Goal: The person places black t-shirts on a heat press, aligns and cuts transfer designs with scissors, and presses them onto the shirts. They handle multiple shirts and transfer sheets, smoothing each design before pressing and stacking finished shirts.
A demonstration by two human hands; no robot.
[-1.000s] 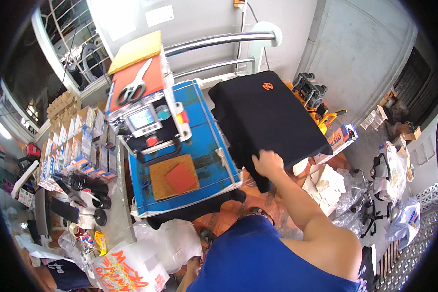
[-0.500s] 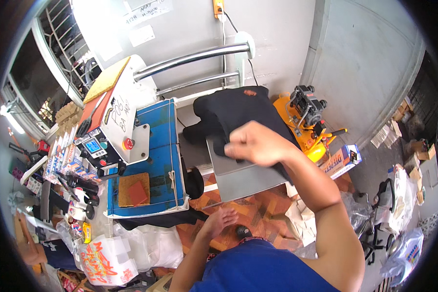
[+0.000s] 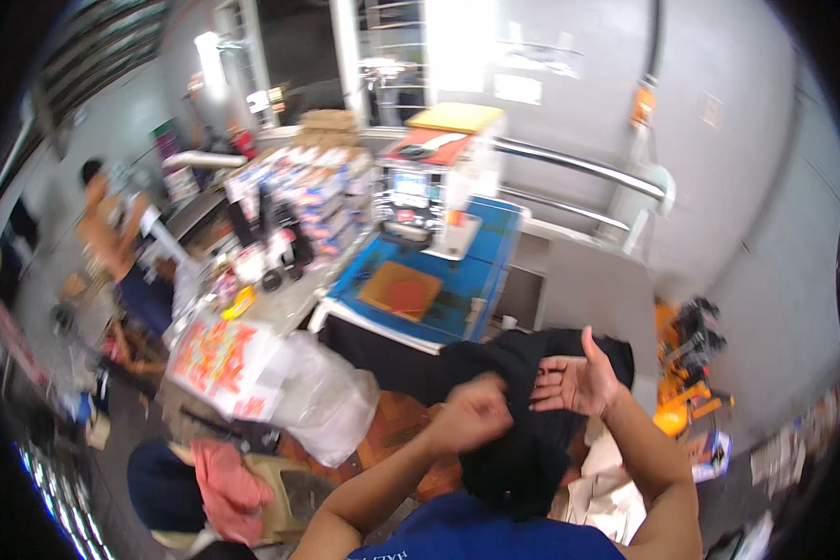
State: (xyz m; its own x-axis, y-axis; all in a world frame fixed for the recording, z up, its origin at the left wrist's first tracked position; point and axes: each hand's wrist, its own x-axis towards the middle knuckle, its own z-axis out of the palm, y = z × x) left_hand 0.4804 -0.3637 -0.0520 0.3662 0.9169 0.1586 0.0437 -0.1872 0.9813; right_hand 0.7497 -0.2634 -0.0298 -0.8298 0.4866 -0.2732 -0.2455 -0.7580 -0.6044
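Black cloth (image 3: 518, 439) hangs bunched before the person's chest, beside the blue desk (image 3: 457, 280). Left hand (image 3: 471, 415) has fingers closed on the cloth; right hand (image 3: 579, 381) lies on it, fingers spread open.

The left hand (image 3: 471, 411) is smeared by motion blur, so its grip on the black cloth garment (image 3: 523, 439) cannot be made out. The garment's lower part is hidden behind both forearms. The small items crowding the grey counter (image 3: 289, 299) are too blurred to identify.
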